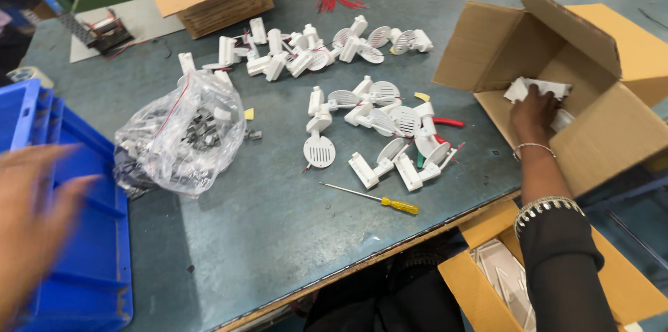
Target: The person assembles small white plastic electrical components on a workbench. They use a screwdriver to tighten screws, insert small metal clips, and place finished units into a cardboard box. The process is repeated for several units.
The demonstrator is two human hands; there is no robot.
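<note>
Right hand (pixel 534 113) reaches into the open cardboard box (pixel 591 144) at the table's right edge, fingers closed on a white plastic part (pixel 539 88); looks light, rigid, best pinched by its flat body. Left hand (pixel 31 217) blurred over the blue crate (pixel 90 269), grip unclear, apparently empty

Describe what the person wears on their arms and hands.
The right hand is bare, with a thin silver bangle at the wrist, a wider studded silver bracelet higher up, and a black sleeve above it. The left hand is blurred; no sleeve or jewellery shows.
</note>
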